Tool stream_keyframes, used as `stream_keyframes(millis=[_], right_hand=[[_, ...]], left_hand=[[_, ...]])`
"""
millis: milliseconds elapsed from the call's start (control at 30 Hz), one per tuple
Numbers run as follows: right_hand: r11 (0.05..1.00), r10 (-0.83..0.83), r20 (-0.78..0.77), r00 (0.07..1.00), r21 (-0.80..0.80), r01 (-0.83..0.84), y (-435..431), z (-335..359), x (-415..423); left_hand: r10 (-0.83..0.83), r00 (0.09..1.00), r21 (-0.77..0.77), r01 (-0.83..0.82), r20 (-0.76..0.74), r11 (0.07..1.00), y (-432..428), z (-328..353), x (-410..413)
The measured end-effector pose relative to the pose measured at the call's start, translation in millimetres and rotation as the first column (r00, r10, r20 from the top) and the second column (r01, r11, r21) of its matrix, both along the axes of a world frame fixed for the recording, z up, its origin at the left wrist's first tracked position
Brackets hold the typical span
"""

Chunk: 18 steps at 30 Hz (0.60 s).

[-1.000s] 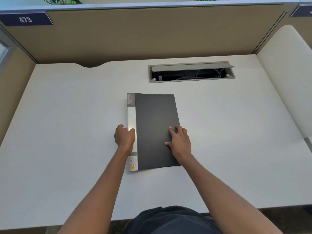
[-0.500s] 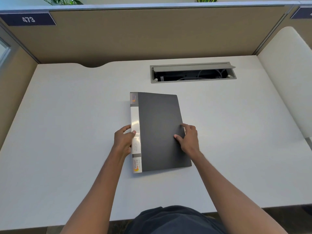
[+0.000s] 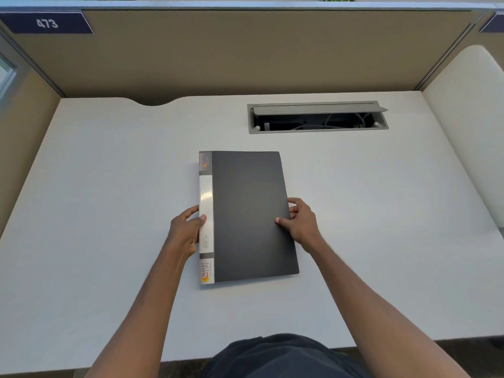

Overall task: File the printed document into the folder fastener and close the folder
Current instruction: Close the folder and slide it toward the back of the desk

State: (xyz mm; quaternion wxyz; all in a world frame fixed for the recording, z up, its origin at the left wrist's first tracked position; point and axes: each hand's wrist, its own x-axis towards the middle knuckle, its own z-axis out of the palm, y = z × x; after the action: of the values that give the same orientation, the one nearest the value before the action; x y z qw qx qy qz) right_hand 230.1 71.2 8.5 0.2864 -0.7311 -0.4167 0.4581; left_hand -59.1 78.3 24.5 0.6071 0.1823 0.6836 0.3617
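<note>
Lying closed at the middle of the white desk (image 3: 109, 186), the dark folder (image 3: 249, 214) is held at both long edges. At 9 o'clock, the left hand (image 3: 185, 230) pinches its white spine; at 3 o'clock, the right hand (image 3: 301, 222) pinches the open edge. Farther off, at 1 o'clock, an open cable tray (image 3: 317, 117) sits well apart. Beyond stands the tan partition (image 3: 245, 50).

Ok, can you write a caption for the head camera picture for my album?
Two hands, left hand and right hand, grip a closed dark folder on a white desk.
</note>
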Motion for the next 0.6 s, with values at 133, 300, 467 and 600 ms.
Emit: stream_keyframes(millis=[133,300,467,600], right_hand=[[0.999,0.033,0.029,0.999,0.018,-0.033,10,1,-31],[0.998,0.049,0.011,0.999,0.049,-0.049,37,5,-65],[0.995,0.069,0.014,0.998,0.072,-0.07,79,16,-91],[0.994,0.074,0.048,0.996,0.079,-0.078,120,23,-104]], left_hand=[[0.008,0.995,0.046,-0.003,-0.096,0.999,7,-3,-25],[0.017,0.986,0.076,-0.005,-0.168,0.997,31,2,-54],[0.021,0.972,0.103,0.004,-0.233,0.995,72,5,-75],[-0.008,0.944,0.11,0.047,-0.33,0.993,115,3,-88]])
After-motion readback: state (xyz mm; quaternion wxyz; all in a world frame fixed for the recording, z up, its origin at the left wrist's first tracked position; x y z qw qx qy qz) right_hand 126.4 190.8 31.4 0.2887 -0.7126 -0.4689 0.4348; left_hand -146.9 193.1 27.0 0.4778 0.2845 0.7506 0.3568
